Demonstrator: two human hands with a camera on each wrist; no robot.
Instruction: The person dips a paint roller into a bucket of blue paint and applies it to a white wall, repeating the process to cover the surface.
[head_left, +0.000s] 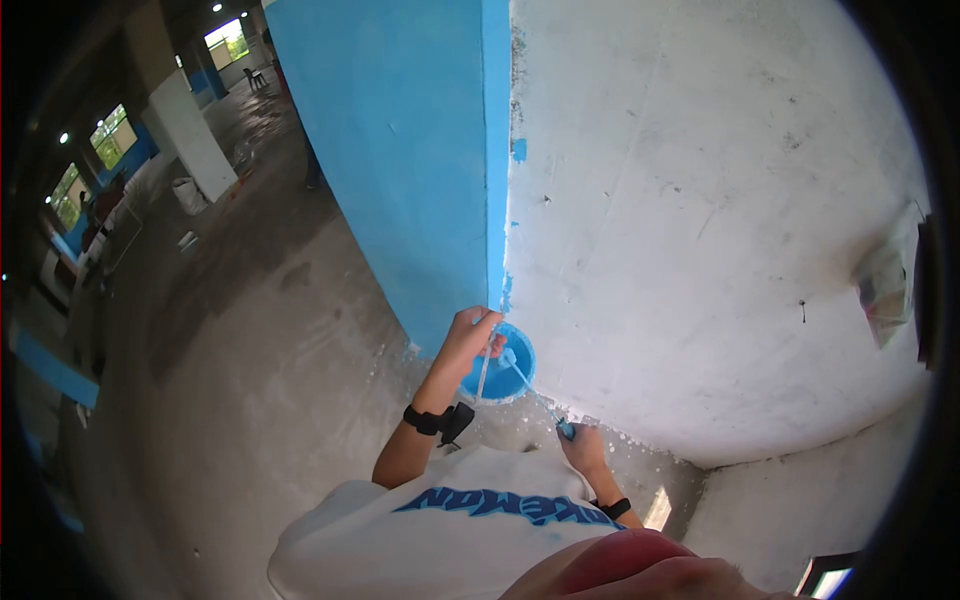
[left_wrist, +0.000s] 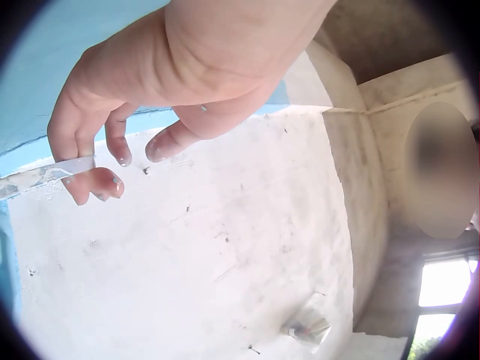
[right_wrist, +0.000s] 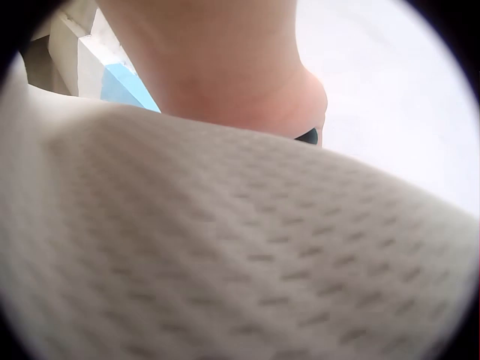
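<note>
My left hand (head_left: 468, 340) is raised in front of the bottom of the blue column edge. Its curled fingers hold a pale, paint-flecked strip of tape (left_wrist: 46, 175), which passes between them in the left wrist view. In the head view the tape hangs down across a blue paint bucket (head_left: 527, 372). My right hand (head_left: 584, 450) grips the teal handle of a small paint roller (head_left: 540, 402), low near my shirt. The roller's light blue head overlaps the inside of the bucket. A shirt hides most of the right wrist view, including the fingers.
The blue-painted column (head_left: 400, 130) meets a white wall (head_left: 680, 220) along a ragged painted edge. Paint drops speckle the floor beneath the wall. A clear plastic bag (head_left: 888, 285) hangs on the wall at right. A white sack (head_left: 189, 196) stands on the concrete floor (head_left: 250, 400) farther back.
</note>
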